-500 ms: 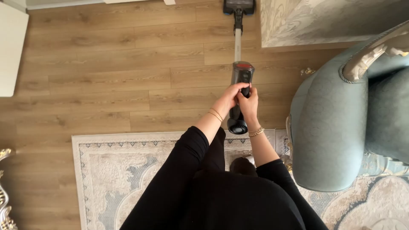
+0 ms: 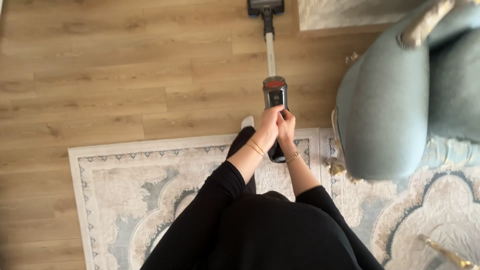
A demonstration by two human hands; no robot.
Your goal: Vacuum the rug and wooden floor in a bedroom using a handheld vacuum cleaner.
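While both hands are wrapping the handle of the stick vacuum (image 2: 275, 95), the left hand (image 2: 267, 127) and right hand (image 2: 286, 125) are each keeping their grip pressed closed around it. The wand is extending toward 12 o'clock, its floor head (image 2: 265, 7) resting on the wood floor (image 2: 100, 75). The armchair (image 2: 385, 105) is standing at 3 o'clock, the rug (image 2: 125, 175) lying underfoot. Judged step: a floor pass; steering calls for a steady two-handed hold.

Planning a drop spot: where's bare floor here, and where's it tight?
Free: the wood floor left of the stick vacuum, above the patterned rug. The rug's left half is bare too. Crowded: right of the vacuum, where the blue armchair and a second rug leave a narrow strip. Both hands, left and right, grip the vacuum handle.
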